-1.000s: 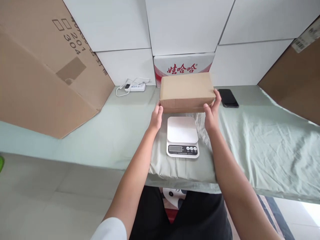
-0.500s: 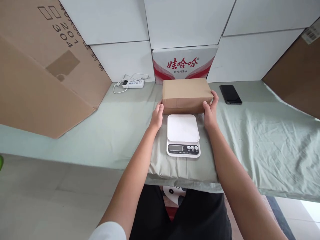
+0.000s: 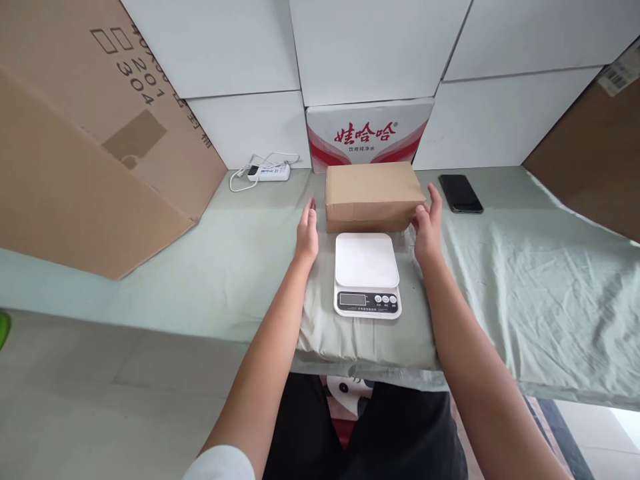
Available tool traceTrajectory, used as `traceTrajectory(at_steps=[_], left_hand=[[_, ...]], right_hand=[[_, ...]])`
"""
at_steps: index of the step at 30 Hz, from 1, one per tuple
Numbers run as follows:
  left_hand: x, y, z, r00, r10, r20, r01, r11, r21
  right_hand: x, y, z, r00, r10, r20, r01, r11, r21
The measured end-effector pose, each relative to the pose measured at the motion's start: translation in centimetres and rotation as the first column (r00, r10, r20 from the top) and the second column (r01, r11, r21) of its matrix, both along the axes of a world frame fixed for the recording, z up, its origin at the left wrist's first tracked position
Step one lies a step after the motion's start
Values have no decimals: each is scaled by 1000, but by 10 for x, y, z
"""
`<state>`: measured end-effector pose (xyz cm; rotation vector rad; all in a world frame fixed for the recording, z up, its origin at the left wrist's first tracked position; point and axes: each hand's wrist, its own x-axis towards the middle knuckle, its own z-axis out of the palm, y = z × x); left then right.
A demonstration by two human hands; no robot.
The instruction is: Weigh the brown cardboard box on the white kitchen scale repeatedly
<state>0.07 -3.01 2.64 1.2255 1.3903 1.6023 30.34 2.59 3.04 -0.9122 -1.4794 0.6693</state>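
Note:
A closed brown cardboard box [image 3: 373, 187] rests on the green cloth behind a white kitchen scale [image 3: 367, 260]. Nothing lies on the scale's plate, and its display looks blank. My left hand [image 3: 307, 233] is open, a small gap away from the box's left side, with the fingers pointing forward. By the box's right front corner, my right hand [image 3: 429, 223] has its fingers spread; whether the fingertips still touch the cardboard is hard to tell.
A black phone [image 3: 461, 193] lies to the right of the box. Back left is a white power strip [image 3: 270, 173] with a cable. Large cardboard boxes flank the table on the left [image 3: 100, 160] and right [image 3: 590, 147]. A white-and-red carton [image 3: 370, 133] stands behind.
My left hand has let go of the cardboard box and moved off to the left. My right hand has loosened and shifted slightly right. The box stays behind the scale.

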Motion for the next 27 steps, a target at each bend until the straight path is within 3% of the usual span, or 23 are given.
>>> traceTrajectory(at_steps=[5,27], left_hand=[[5,0,-1,997,-73,-14,72,997,-34],[12,-4,7,986,-164,-23,163,986,-42]], right_hand=[[-8,-7,-1,999,-4,-46,-3,989,-150],[-11,-4,-2,1000,-1,-27,-4,978,-210]])
